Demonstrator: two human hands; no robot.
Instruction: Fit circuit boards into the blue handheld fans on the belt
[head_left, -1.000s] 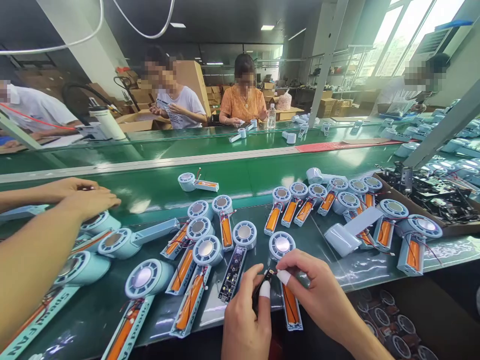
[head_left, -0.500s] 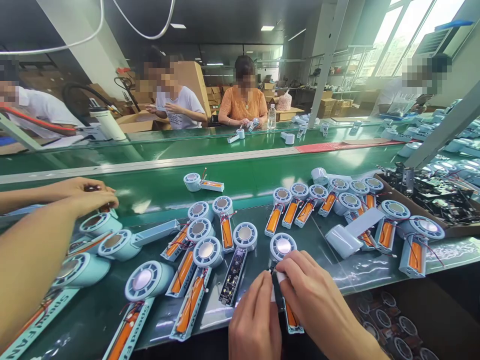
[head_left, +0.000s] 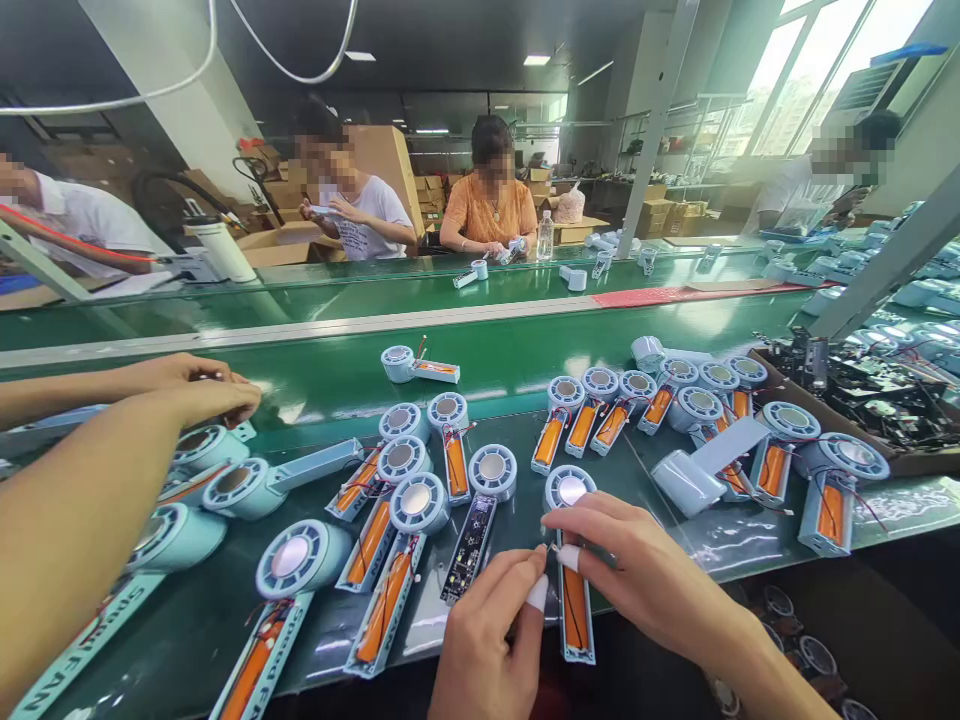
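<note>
1. Bench-level view of pale-blue handheld fans on a dark green surface; clock directions start from the wearer's fingertips, at centre.
2. The right hand has its grip closed, thumb and forefinger pinching a tiny wire connector (the thumb wears a white cover).
3. The left hand is curled just beside it at seven o'clock; its fingers hide the grip, so I cannot tell whether it holds anything.
4. The fan being worked on lies with its round head at twelve o'clock and its orange battery at five.
5. At nine to ten o'clock, near the left hand, lies a fan fitted with a black circuit board.
6. At two o'clock sits a box of black parts.
7. At ten o'clock, another person's forearms reach in.
</note>
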